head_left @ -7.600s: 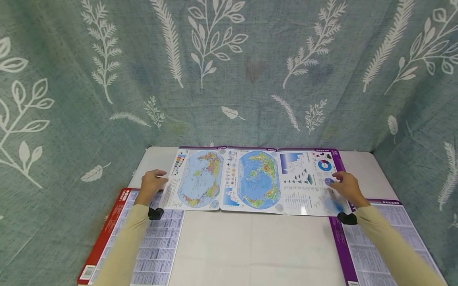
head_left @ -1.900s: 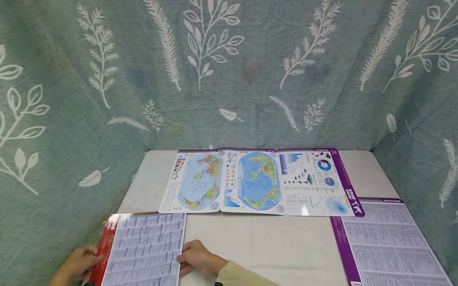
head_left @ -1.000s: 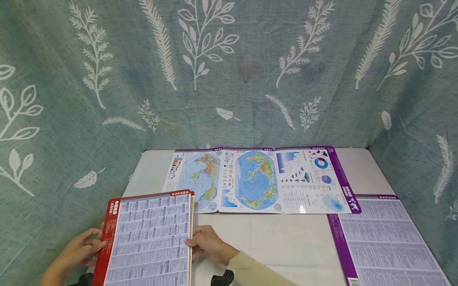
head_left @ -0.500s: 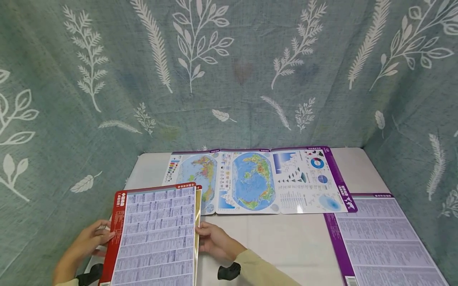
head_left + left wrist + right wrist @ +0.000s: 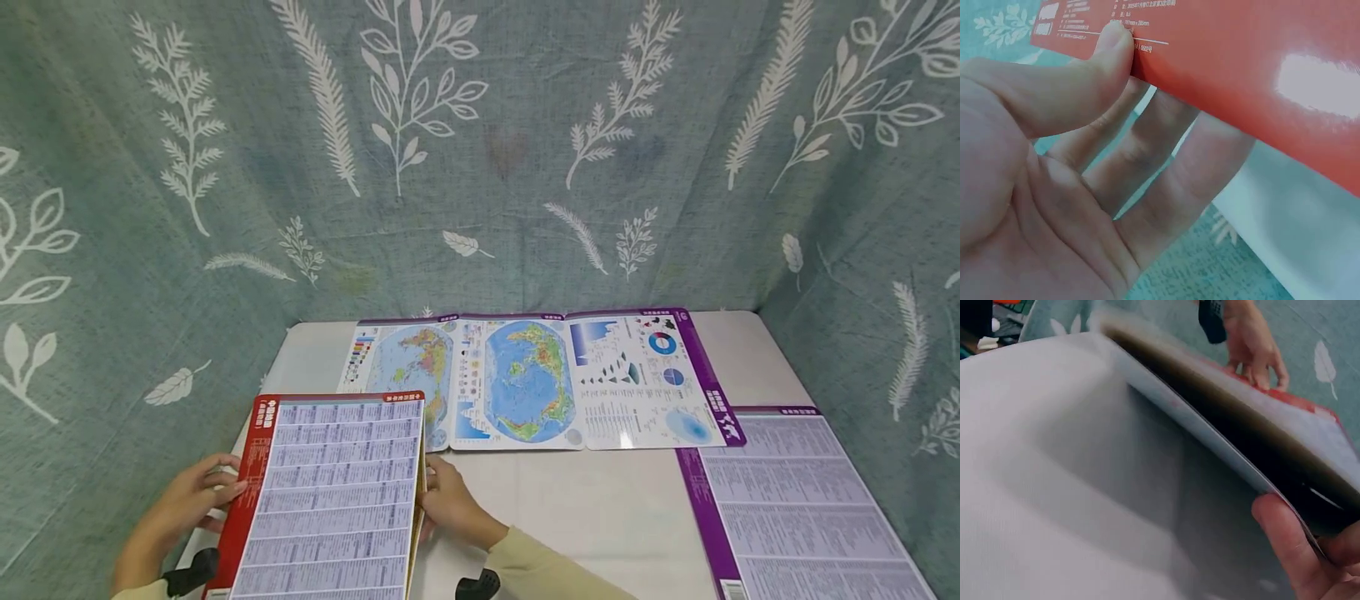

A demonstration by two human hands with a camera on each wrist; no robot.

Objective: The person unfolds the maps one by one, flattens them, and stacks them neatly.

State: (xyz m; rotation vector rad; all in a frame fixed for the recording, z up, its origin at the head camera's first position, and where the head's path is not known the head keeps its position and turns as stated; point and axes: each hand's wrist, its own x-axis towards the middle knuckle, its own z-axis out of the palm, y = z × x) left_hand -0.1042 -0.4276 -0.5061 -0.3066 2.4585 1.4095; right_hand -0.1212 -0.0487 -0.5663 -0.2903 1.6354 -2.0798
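Gripping folded red-edged chart (image 5: 337,492) with left hand (image 5: 193,500), right hand (image 5: 452,502); leaves (image 5: 1310,428) gape at right.

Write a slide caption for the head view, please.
Left hand and right hand hold a red-edged folded chart that partly hides an unfolded world map on a white table.

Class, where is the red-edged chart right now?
In the head view, the red-edged chart is at lower left, held between the left hand and right hand, hiding the near left corner of the unfolded map.
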